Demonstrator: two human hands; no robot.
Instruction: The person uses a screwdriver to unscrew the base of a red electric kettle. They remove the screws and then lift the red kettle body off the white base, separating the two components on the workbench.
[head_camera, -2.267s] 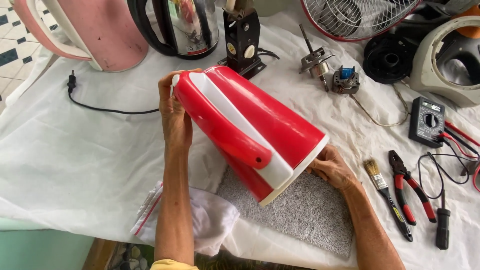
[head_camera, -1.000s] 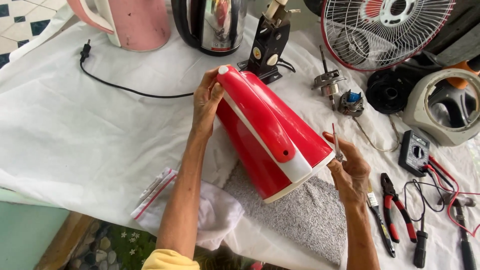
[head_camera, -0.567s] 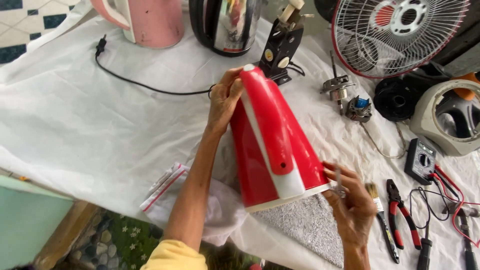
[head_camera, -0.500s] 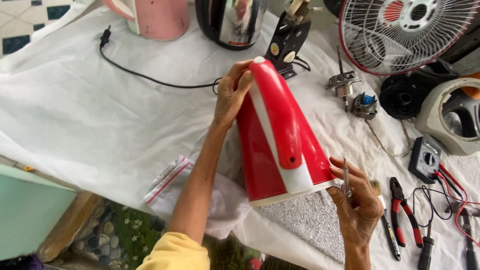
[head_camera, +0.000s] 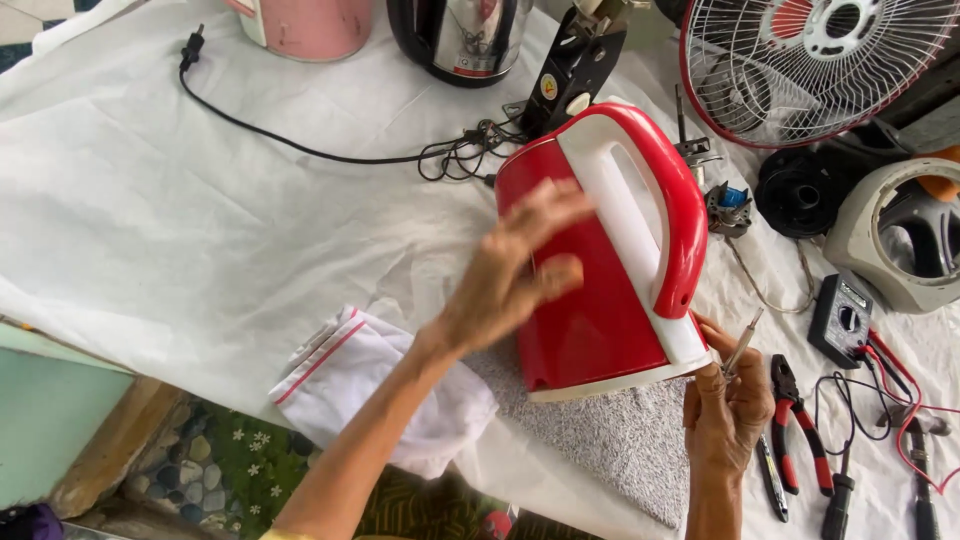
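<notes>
The red kettle (head_camera: 600, 290) lay on the grey mat (head_camera: 620, 440); the left hand (head_camera: 510, 275) pressed spread fingers against its side, the right hand (head_camera: 725, 405) pinched a thin screwdriver (head_camera: 742, 345) by its base.

White cloth (head_camera: 180, 210) covers table, creased, brightly and evenly lit. Grey speckled mat (head_camera: 610, 450) lies on cloth at near edge. Pale green table side (head_camera: 40, 400) at near left, wooden leg (head_camera: 120, 440) slanting beside it. Below, patterned floor covering (head_camera: 220, 460) in dark green with small white flowers. Far left corner shows sliver of tiled floor (head_camera: 20, 20), white with dark squares.
</notes>
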